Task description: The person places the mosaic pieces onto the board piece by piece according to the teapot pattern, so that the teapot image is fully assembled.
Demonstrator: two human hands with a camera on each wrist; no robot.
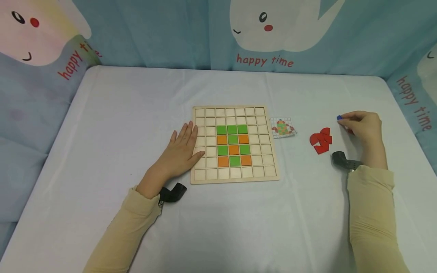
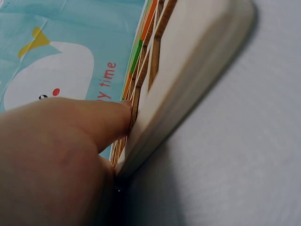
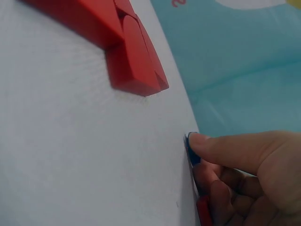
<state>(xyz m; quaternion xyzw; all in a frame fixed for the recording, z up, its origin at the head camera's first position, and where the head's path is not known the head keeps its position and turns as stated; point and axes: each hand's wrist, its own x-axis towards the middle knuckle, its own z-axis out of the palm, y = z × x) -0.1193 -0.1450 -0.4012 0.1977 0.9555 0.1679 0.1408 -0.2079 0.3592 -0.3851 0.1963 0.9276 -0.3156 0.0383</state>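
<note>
My left hand (image 1: 181, 151) lies with straight fingers along the left edge of a wooden grid board (image 1: 235, 173). Its thumb (image 2: 110, 122) rests over the rim in the left wrist view. Green squares (image 1: 233, 140) and orange squares (image 1: 233, 150) fill a block of cells in the board's middle. On the right, my right hand (image 1: 367, 127) pinches a small blue piece (image 1: 339, 118) between thumb and fingertips. Another red piece (image 3: 204, 211) shows below the curled fingers in the right wrist view; I cannot tell whether they hold it.
Several red pieces (image 1: 321, 140) with curved and straight edges lie in a cluster left of the right hand. A small pattern card (image 1: 283, 127) with a coloured grid picture sits against the board's right edge. White cloth (image 1: 136, 98) covers the table, with blue printed curtains (image 1: 164, 34) around it.
</note>
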